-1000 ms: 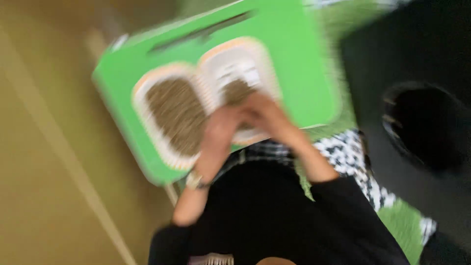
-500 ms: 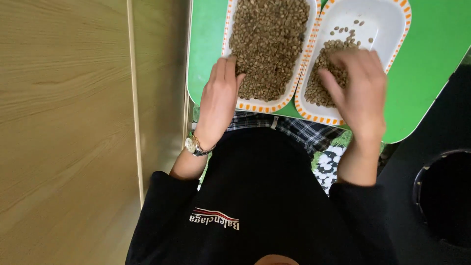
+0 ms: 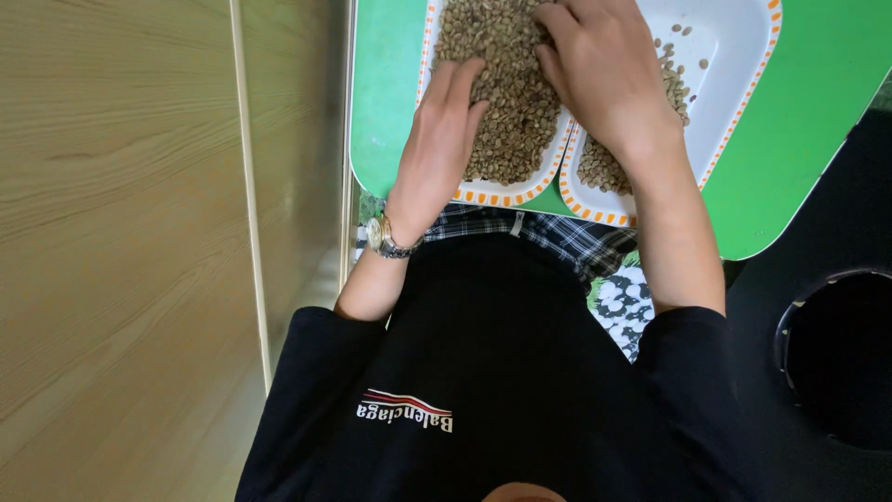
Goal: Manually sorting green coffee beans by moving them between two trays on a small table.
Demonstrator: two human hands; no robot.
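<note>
Pale green-brown beans (image 3: 506, 102) fill the left white dish (image 3: 465, 191), which sits on a green tray (image 3: 799, 130) over the lap. Left hand (image 3: 441, 139) lies flat on the beans, fingers extended, grasping nothing. Right hand (image 3: 604, 74) rests loosely spread across the rim between this dish and the sparser right dish (image 3: 734, 65), fingertips on the beans. Wristwatch (image 3: 386, 237) just behind the left hand.

Smooth green plastic tray (image 3: 799, 121); glossy white plastic dishes (image 3: 734, 46); matt rough greenish-brown beans (image 3: 506, 102); shiny metal wristwatch (image 3: 383, 236); pale wood-grain wall panel (image 3: 111, 232).
</note>
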